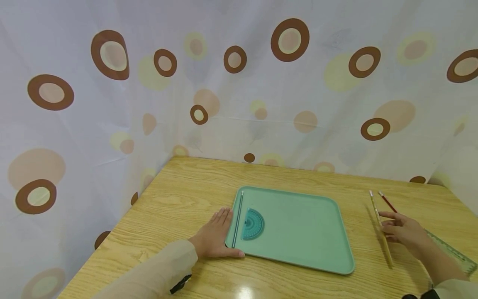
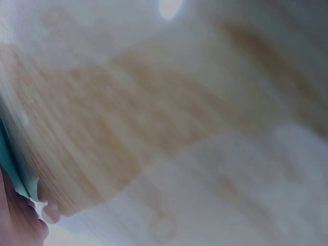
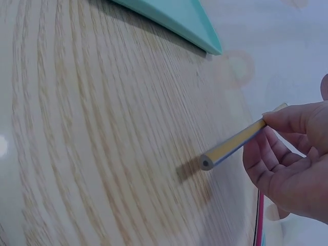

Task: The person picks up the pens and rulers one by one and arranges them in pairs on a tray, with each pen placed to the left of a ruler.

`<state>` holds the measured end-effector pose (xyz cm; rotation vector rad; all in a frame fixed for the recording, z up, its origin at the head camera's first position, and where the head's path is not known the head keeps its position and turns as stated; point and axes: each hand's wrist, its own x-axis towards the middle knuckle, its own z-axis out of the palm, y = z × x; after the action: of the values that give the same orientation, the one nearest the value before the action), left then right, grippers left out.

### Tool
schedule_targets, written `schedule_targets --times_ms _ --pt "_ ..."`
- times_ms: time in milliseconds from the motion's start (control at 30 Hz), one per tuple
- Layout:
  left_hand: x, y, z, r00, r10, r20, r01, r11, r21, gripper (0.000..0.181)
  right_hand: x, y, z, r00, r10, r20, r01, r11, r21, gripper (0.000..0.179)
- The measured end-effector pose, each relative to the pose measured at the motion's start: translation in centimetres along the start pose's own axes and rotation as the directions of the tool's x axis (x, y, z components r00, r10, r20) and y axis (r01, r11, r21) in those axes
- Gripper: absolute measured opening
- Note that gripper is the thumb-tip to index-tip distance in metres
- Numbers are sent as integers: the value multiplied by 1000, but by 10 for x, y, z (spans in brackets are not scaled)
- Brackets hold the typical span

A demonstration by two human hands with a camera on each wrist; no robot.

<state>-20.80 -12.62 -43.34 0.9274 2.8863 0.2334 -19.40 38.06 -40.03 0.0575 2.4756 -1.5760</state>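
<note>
My right hand [image 1: 405, 234] pinches a yellow pencil [image 1: 386, 247] between thumb and fingers, to the right of the mint-green tray [image 1: 298, 232]. In the right wrist view the blunt, unsharpened end of the pencil [image 3: 233, 146] points toward the camera, and its shadow falls on the wood beside it. Along the tray's left edge lies my left hand [image 1: 213, 238], fingers straight and thumb stretched along the near corner. A blue pencil [image 1: 237, 220] and a clear blue protractor [image 1: 254, 224] lie inside the tray at its left side. The left wrist view catches only part of the hand [image 2: 20, 220].
A red pencil [image 1: 388, 202] lies on the wooden table [image 1: 194, 178] beyond my right hand. A clear green ruler [image 1: 453, 253] is partly covered by my right forearm. A patterned curtain [image 1: 261, 91] hangs along the table's back and left sides.
</note>
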Motion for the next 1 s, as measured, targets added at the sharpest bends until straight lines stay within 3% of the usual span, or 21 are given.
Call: schedule_targets --times_ms 233,467,733,1000 --pt "0 1 -2 1000 0 1 0 1000 2 115 2 0 5 1000 -6 0 6 988 154 41" --pt "1 0 0 1000 -3 -6 3 1000 16 117 2 -1 12 1000 -4 -1 4 935 356 42" --pt "1 0 1 1000 2 -4 -2 1000 10 117 2 -5 18 1000 14 14 -19 903 429 39" --pt "1 0 -1 1000 3 3 -3 1000 6 116 3 -9 27 1000 18 -1 -15 895 445 40"
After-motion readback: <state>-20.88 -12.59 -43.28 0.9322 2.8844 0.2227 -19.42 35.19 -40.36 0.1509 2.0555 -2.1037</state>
